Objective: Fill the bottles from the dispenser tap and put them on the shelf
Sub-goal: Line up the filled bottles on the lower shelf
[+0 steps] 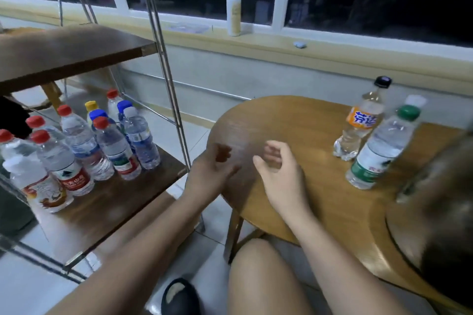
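Note:
Several capped water bottles [84, 146] stand in a cluster on the brown shelf [107, 202] at the left. On the round wooden table [294, 123] at the right stand an orange-label bottle [358, 128] with a black cap and a green-cap bottle [378, 151]. My left hand [212, 174] hovers at the table's left edge, fingers loosely bent, holding nothing. My right hand [279, 169] is above the table beside it, fingers relaxed and curled, empty. No dispenser tap is in view.
An upper shelf board [71, 51] hangs above the bottles, with metal posts [169, 84] at the shelf corner. A white pump bottle [233, 11] stands on the window sill. My knee [263, 276] and a black slipper [179, 296] are below the table.

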`<state>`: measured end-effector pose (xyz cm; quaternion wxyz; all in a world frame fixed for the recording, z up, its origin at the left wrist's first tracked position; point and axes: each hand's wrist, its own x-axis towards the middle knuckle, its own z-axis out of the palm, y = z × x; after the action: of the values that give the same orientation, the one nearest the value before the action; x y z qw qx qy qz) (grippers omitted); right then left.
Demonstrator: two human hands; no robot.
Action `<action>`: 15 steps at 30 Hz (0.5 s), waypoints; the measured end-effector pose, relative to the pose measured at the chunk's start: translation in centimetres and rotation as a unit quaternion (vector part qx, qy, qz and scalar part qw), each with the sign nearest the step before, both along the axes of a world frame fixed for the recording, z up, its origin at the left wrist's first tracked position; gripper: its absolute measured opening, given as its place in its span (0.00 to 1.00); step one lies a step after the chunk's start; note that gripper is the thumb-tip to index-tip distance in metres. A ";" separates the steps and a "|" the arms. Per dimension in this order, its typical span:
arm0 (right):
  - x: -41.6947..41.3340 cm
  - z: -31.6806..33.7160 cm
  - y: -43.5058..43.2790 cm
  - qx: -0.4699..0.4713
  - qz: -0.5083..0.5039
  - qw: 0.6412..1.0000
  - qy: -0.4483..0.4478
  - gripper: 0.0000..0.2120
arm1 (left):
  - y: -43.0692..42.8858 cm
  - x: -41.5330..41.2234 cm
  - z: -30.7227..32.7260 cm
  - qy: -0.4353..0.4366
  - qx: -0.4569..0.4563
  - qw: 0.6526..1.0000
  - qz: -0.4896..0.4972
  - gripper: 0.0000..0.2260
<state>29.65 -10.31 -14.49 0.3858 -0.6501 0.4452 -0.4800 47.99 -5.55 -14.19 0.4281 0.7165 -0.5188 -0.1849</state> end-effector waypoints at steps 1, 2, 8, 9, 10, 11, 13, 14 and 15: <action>-1.6 0.0 0.0 -0.003 -0.022 1.000 -0.003 0.17 | -0.5 -1.4 0.3 0.007 0.004 1.000 -0.022 0.19; -3.1 0.0 -0.1 -0.006 -0.045 0.999 -0.001 0.17 | -1.0 -2.5 0.4 0.016 0.006 0.999 -0.044 0.20; -10.8 -0.5 -0.3 -0.007 -0.185 0.982 0.028 0.20 | -5.5 -8.2 0.6 0.047 0.005 0.991 -0.122 0.18; -11.7 -0.5 -0.2 -0.003 -0.207 0.978 0.032 0.21 | -6.4 -9.1 0.7 0.049 0.003 0.990 -0.131 0.18; -12.4 -0.5 -0.1 0.000 -0.225 0.974 0.032 0.23 | -7.3 -10.0 0.8 0.053 0.002 0.988 -0.142 0.18; -13.0 -0.6 -0.1 -0.002 -0.246 0.969 0.036 0.25 | -8.1 -10.9 1.0 0.058 0.003 0.987 -0.151 0.18; -13.8 -0.8 -0.1 -0.013 -0.286 0.956 0.061 0.30 | -9.8 -12.6 1.3 0.075 0.001 0.983 -0.166 0.19; -13.9 -0.9 -0.2 -0.013 -0.302 0.950 0.071 0.33 | -10.6 -13.4 1.5 0.086 0.002 0.981 -0.173 0.19; -13.9 -0.9 -0.3 -0.009 -0.311 0.948 0.072 0.35 | -11.4 -14.1 1.6 0.096 0.002 0.979 -0.180 0.20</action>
<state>15.73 -10.56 -15.42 0.1784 -0.5155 0.6479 -0.5317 33.85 -16.95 -12.57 0.4338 0.5912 -0.5955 -0.3280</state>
